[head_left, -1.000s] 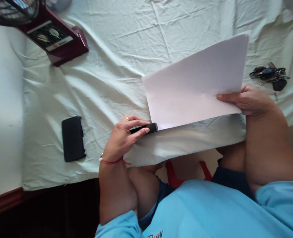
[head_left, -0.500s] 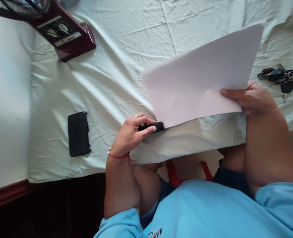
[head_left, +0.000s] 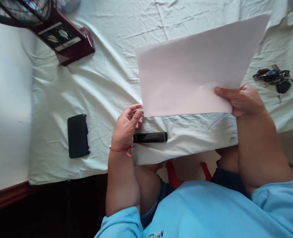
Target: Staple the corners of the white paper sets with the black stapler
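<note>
Item one: sheet of paper, plain white, blank on the side we see, uncreased, held tilted above the table. Our right hand pinches its near right corner, thumb on top, which we judge keeps the sheet stiff and off the cloth.

Item two: left hand, fingers loosely curled, tips touching the sheet's lower left corner, apparently to steady it; whether it grips, we cannot tell.

Item three: slim black marker-like object, lying free on the cloth just beside the left hand.

Item four: black phone case, well left.

Item five: bunch of keys, far right.

Item six: maroon fan base, far left corner.
</note>
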Demonstrator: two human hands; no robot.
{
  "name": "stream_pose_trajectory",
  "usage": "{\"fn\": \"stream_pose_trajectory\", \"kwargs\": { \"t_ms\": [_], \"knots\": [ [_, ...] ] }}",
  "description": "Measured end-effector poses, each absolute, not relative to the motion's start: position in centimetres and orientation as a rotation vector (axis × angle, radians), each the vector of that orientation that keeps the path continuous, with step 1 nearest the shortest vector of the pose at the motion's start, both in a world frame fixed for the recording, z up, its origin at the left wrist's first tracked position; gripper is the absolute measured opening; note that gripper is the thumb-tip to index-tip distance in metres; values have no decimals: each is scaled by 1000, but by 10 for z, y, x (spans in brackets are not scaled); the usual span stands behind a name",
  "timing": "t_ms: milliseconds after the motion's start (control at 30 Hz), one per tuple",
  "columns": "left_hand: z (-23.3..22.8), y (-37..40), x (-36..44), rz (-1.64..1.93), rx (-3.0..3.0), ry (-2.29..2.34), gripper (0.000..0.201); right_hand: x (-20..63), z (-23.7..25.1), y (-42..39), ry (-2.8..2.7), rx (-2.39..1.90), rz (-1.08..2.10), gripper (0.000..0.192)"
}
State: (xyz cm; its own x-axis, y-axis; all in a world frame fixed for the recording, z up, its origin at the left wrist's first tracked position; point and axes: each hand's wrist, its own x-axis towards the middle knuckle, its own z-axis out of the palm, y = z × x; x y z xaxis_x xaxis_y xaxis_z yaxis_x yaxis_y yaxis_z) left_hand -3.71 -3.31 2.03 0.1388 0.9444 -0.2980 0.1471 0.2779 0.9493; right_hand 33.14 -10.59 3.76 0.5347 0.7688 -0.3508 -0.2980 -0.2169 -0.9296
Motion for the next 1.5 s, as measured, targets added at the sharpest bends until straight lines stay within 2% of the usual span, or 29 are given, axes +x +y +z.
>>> {"fn": "stream_pose_trajectory", "kwargs": {
  "t_ms": [67, 200, 300, 567, 800, 1067, 1300, 1500],
  "knots": [
    [23, -32, -38, 779, 1135, 1287, 70, 331, 38, -106, -413, -1481, 1041, 46],
    [32, -34, -37, 669, 1214, 1264, 43, 329, 39, -107, -415, -1492, 1040, 43],
    [35, -35, -35, 662, 1221, 1285, 35, 327, 39, -107, -422, -1498, 1056, 42],
    [32, -35, -33, 676, 1179, 1318, 59, 324, 38, -105, -428, -1488, 1073, 48],
    [33, -35, -32, 766, 1188, 1277, 47, 323, 38, -104, -415, -1469, 1058, 48],
    [26, -34, -36, 794, 1128, 1324, 71, 318, 35, -102, -434, -1426, 1079, 47],
    [25, -35, -39, 907, 1099, 1263, 66, 319, 28, -99, -463, -1447, 1062, 47],
    [25, -35, -42, 882, 1098, 1281, 69, 313, 31, -97, -444, -1460, 1081, 48]
  ]
}}
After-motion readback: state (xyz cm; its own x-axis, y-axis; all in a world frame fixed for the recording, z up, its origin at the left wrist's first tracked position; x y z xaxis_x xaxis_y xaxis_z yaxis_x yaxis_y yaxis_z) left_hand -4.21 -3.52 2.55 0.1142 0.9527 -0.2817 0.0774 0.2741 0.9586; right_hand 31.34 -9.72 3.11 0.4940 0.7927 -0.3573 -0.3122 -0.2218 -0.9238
